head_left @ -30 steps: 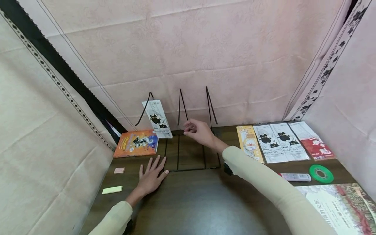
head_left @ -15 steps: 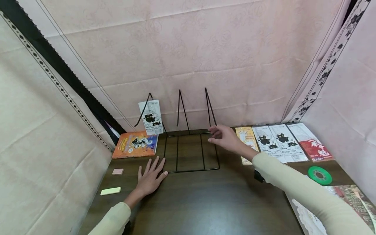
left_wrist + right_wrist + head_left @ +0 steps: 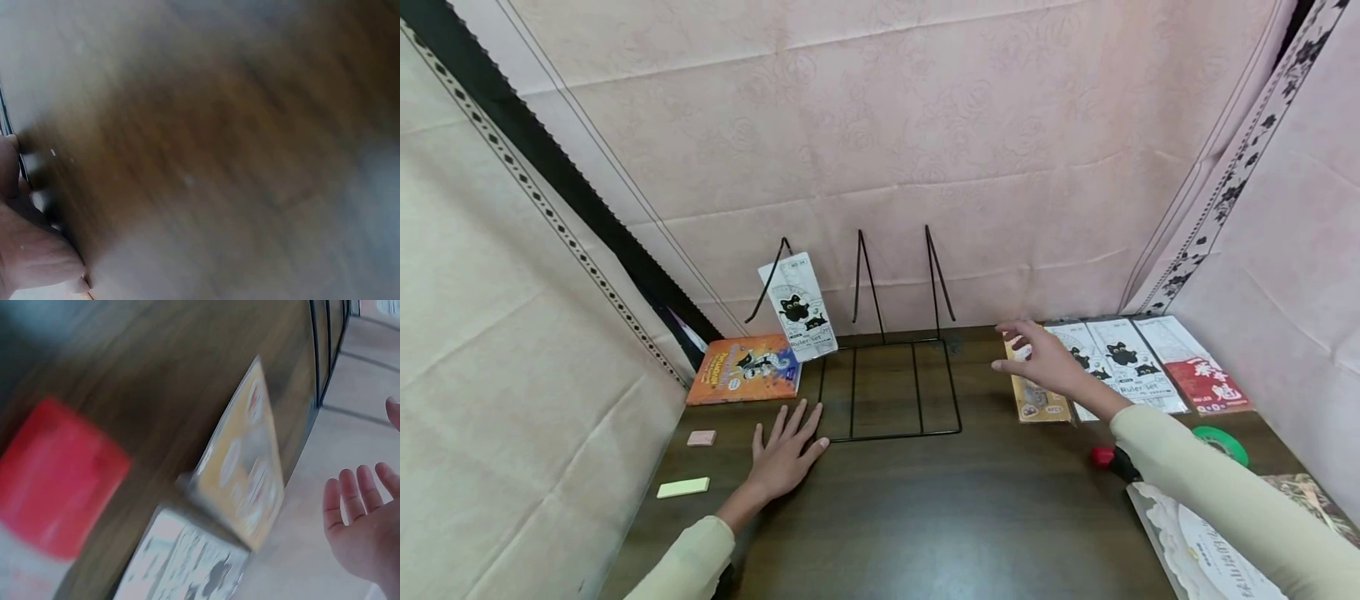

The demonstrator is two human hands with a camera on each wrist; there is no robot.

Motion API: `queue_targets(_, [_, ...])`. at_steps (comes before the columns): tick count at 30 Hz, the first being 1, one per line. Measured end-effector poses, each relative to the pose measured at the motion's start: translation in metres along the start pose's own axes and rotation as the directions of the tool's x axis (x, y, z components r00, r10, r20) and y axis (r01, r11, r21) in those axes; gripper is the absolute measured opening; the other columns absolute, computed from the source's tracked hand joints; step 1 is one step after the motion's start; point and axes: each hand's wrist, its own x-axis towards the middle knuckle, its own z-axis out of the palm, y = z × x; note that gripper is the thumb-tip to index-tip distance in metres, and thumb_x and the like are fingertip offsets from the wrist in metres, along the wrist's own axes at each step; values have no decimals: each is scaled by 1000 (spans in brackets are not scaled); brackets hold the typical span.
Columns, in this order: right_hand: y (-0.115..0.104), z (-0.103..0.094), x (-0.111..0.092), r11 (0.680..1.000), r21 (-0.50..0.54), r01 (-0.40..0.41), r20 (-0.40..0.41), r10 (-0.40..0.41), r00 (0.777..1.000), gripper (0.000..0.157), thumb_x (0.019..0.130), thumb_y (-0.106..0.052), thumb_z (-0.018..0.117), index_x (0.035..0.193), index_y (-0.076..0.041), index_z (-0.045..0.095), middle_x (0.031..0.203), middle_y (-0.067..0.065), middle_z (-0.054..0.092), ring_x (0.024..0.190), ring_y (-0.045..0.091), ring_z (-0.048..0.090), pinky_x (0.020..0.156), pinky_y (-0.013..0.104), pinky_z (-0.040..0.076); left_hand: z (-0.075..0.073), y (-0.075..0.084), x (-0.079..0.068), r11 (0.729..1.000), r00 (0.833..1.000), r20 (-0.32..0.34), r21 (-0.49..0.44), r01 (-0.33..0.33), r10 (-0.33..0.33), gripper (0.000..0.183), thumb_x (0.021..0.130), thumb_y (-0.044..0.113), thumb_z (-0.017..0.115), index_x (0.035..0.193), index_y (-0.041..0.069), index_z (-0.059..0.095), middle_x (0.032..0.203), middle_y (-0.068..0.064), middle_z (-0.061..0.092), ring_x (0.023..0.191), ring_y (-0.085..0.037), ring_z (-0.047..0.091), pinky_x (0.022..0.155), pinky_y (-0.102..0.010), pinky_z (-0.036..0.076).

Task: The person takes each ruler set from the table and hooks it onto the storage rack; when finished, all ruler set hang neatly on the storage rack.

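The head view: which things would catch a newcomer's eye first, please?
First comes the black wire rack at the back centre of the table, with one white ruler-set packet hanging tilted at its left end. Then the open right hand hovers over the yellow packet at the right, while the left hand rests at the rack's front-left corner.

Book (image 3: pixel 745 372) left of rack (image 3: pixel 895 436), packets (image 3: pixel 1131 367) right

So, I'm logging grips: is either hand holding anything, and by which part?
Nothing is held: the right hand hovers near the yellow packet, the left hand rests outspread.
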Motion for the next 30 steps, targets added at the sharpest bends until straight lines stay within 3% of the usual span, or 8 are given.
queue_targets(6, [25,-14,-3,996,-25,-86,5,86,996,87,77,-47,77,149,-25,34,133,17,50,114,39,56,87,52,50,-1,3,-2,1000,1000,7,14,16,-16,63,97,55,43,154,32,24,163,-4,17,150,-39,9,107,-73,-2])
queue_targets(10, [35,-26,-5,987,-81,-139,24,142,990,94,79,-46,77,153,-21,26,141,21,44,120,42,51,88,54,48,-3,3,-2,999,999,18,30,28,-29,64,97,56,42,154,34,22,163,-2,16,150,-38,8,108,-73,-1])
queue_targets(17, [48,-40,-8,934,-177,-309,86,327,941,107,78,-52,75,153,-2,16,139,32,42,121,49,47,90,58,45,-5,5,0,999,1000,4,45,25,-25,63,97,56,43,153,35,22,163,-1,17,151,-36,9,108,-73,0])
queue_targets(30, [59,-28,-4,934,-141,-329,112,345,932,106,75,-39,81,150,5,19,132,34,47,115,45,52,93,54,44,-6,6,0,999,1000,1,36,23,-23,62,97,54,44,153,34,23,163,-1,18,150,-36,10,109,-72,1])
